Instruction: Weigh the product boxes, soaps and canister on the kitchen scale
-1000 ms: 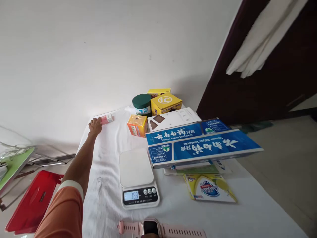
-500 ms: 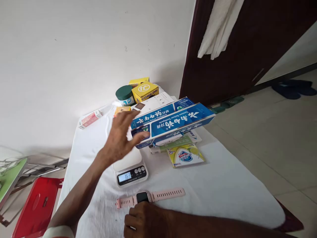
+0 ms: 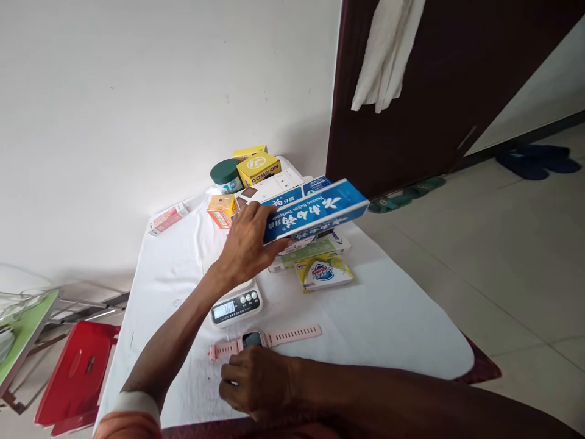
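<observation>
My left hand [image 3: 247, 244] grips one end of a long blue toothpaste box [image 3: 320, 208] and holds it lifted and tilted above the other packs. A second blue toothpaste box [image 3: 292, 194] lies just behind it. Below my left wrist sits a white kitchen scale [image 3: 235, 303] whose display shows a reading. My right hand [image 3: 256, 383] rests curled on the white tablecloth [image 3: 388, 317] at the near edge, touching a pink smartwatch [image 3: 265, 339] that lies flat in front of it.
Toward the wall stand a green-lidded jar [image 3: 225, 175], a yellow box [image 3: 258, 169], an orange box [image 3: 221, 209] and a small pink pack [image 3: 168, 217]. A yellow soap pack [image 3: 323, 272] lies mid-table. A red stool [image 3: 75, 372] stands at the left; a dark door [image 3: 439, 79] at the right.
My left hand left the pink pack by the wall, swung right and took hold of the blue toothpaste box, now lifted. My right hand came into view at the watch.
</observation>
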Available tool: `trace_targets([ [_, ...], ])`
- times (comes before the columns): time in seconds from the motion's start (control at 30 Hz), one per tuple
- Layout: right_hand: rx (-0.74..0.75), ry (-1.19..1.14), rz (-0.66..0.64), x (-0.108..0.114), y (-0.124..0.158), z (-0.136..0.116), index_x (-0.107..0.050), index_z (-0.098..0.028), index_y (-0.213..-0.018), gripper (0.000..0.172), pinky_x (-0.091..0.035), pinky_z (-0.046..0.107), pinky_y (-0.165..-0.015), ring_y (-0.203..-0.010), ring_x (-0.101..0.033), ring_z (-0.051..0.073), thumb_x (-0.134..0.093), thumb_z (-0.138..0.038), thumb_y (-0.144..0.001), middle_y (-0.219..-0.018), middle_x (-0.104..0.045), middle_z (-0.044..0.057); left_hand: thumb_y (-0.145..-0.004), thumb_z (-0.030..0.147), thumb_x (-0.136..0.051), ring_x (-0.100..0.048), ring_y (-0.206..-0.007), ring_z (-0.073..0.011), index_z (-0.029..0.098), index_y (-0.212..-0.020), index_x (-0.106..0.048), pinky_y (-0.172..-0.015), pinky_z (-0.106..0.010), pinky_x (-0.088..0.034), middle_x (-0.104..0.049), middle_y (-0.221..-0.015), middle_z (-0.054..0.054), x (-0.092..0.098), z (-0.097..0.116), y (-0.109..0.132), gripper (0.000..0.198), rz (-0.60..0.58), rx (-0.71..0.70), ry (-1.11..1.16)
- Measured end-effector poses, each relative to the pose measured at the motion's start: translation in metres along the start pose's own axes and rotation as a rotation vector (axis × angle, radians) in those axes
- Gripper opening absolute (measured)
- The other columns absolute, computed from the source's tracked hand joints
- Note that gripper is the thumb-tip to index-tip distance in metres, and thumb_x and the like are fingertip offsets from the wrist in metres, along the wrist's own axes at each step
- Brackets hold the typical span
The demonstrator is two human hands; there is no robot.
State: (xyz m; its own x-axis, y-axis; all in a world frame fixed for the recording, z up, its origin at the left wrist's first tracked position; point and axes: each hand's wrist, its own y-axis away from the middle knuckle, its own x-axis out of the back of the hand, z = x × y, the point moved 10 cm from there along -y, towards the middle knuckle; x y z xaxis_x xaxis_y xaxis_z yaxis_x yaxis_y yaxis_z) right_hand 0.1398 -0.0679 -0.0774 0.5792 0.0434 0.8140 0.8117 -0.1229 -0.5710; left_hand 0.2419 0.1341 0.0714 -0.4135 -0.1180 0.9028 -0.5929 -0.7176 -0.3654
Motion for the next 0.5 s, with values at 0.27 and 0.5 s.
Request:
trace_targets([
  [0.27,0.004,0.006,0.039,0.000,-0.001,0.000,-0.061,-0.019,-0.083,0.008,-0.036,0.027,-0.046,-0.057,-0.053,0.015,-0.058,-0.019,-0.090,-0.074,-0.062,0.000,-0.088,0.051,-0.077,-0.062,-0.106,-0.0236,0.027,-0.129,-0.061,-0.087,-0.037,-0.056,-0.064,-0.120,-0.006,0.091,-0.015,0.079,0.050,0.033,0.105,-0.027],
  [0.5,0.001,0.004,-0.002,0.003,-0.003,0.000,-0.062,-0.018,-0.084,0.015,-0.035,0.028,-0.049,-0.059,-0.054,0.015,-0.051,-0.017,-0.095,-0.076,-0.062,0.001,-0.090,0.047,-0.075,-0.065,-0.110,-0.0248,0.029,-0.131,-0.062,-0.090,-0.038,-0.056,-0.064,-0.124,-0.007,0.061,-0.067,0.160,0.047,-0.214,0.292,0.071],
])
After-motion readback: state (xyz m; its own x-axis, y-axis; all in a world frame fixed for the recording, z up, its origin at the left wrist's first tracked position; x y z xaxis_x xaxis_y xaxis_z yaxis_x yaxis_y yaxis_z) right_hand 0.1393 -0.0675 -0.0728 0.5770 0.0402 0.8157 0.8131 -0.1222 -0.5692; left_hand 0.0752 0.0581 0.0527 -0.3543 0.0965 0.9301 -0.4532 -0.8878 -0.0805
